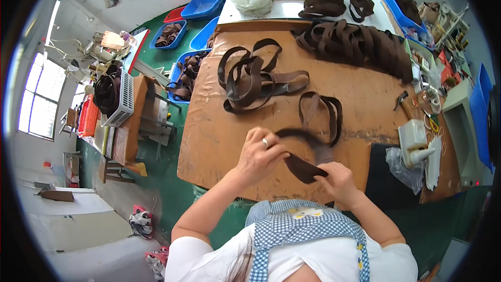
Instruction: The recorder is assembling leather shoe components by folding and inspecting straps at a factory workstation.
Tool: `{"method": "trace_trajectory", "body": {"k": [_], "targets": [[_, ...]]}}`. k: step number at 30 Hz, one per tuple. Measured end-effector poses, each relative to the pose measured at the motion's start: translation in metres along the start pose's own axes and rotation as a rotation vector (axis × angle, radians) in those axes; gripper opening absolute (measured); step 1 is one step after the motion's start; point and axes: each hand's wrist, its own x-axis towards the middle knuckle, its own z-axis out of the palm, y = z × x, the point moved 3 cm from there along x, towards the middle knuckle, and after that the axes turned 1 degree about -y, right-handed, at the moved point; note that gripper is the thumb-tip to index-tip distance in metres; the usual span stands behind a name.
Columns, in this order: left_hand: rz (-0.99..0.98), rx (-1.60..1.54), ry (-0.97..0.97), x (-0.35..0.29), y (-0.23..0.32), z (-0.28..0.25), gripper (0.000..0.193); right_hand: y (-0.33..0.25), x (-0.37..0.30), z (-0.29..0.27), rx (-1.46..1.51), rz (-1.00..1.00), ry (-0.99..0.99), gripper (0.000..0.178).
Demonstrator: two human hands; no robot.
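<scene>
Over the near edge of the brown table, my left hand (259,155) and my right hand (338,181) stretch a dark brown strap (302,169) between them. Both hands have their fingers closed on it, the left higher and farther out than the right. Part of the strap arches up beyond my fingers and looks blurred. Just past it, a standing loop of brown strap (338,120) rests on the table. Farther off to the left lies a loose tangle of brown straps (250,81). A long row of folded brown straps (360,47) fills the far right of the tabletop.
On the right stand a white device (412,136), a clear plastic bag (404,169) and yellow-handled scissors (433,123). A white sewing table (287,5) adjoins the far edge. Blue bins (177,36) with straps sit on the green floor, and a white basket (121,99) stands left.
</scene>
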Motion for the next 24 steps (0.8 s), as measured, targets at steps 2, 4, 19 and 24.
{"method": "trace_trajectory", "body": {"k": [2, 4, 19, 24], "targets": [[0.024, 0.011, 0.043, 0.028, -0.023, 0.007, 0.019, 0.019, -0.002, 0.007, -0.182, -0.106, 0.003, 0.019], [-0.204, -0.116, 0.201, 0.047, -0.069, 0.031, 0.03, 0.051, -0.008, 0.029, -0.4, -0.172, -0.002, 0.026], [-0.646, -0.55, 0.157, 0.087, -0.195, 0.005, 0.015, 0.074, 0.048, 0.03, 0.243, 0.405, 0.035, 0.017], [-0.367, -0.646, -0.32, 0.028, -0.064, 0.032, 0.022, 0.025, 0.093, 0.034, 1.165, 0.511, 0.137, 0.019]]}}
